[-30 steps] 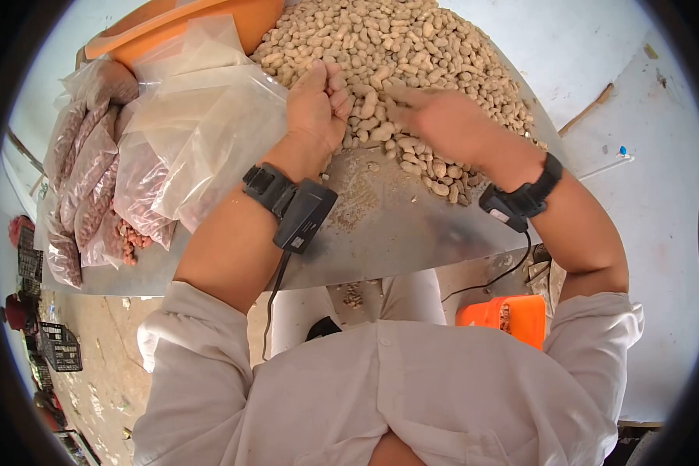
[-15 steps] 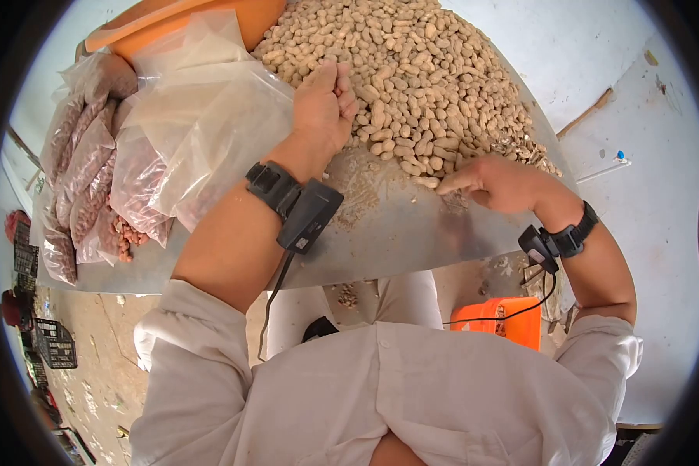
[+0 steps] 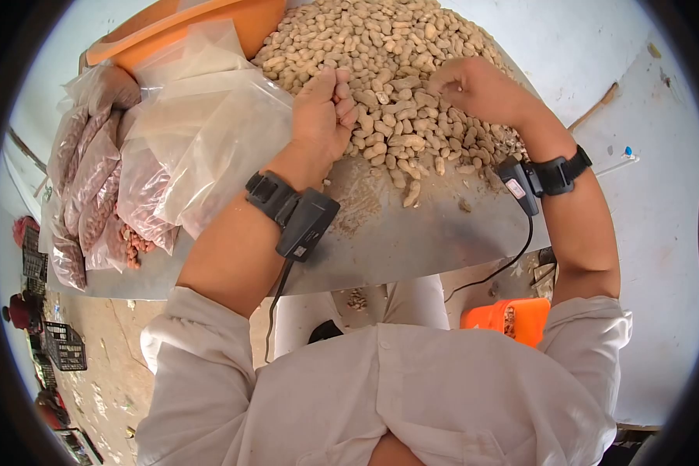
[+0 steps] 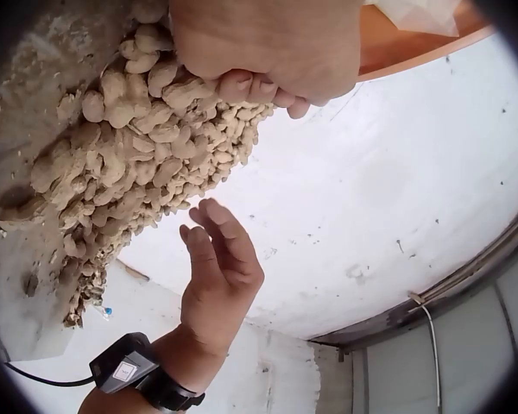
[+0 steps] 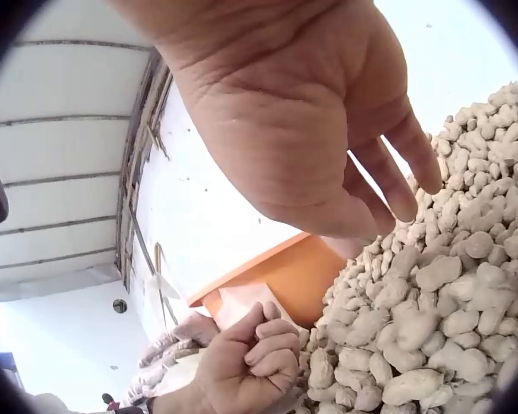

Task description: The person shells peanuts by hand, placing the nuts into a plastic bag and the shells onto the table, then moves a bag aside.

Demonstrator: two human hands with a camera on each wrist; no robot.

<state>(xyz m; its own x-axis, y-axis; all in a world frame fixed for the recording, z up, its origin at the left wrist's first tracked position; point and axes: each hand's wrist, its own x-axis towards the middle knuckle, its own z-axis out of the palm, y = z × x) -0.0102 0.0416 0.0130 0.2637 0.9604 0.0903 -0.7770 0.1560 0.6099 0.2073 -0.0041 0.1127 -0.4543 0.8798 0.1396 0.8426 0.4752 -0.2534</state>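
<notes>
A large heap of unshelled peanuts [image 3: 412, 116] covers the far part of the metal table. My left hand [image 3: 322, 113] stays at the heap's left edge, fingers curled toward the palm. It seems to hold small reddish peanut kernels, mostly hidden by the fingers; the right wrist view shows the same curled left hand [image 5: 250, 362] low down. My right hand [image 3: 481, 89] hovers over the heap's right side. Its fingers [image 5: 412, 155] are loosely bent and spread, with nothing between them. In the left wrist view, the right hand [image 4: 224, 267] has its thumb apart from the fingers.
Clear plastic bags [image 3: 93, 167] filled with reddish kernels lie at left, beside flat plastic bags [image 3: 210, 132]. Behind them stands an orange basin [image 3: 186, 35]. Loose kernels [image 3: 136, 247] sit by the bags. An orange bucket [image 3: 528, 318] stands below the metal table's [image 3: 412, 241] near edge.
My right hand went from mid-heap to the heap's near right edge, then back up over its right side. Some peanuts now lie nearer the table's front. My left hand has barely moved.
</notes>
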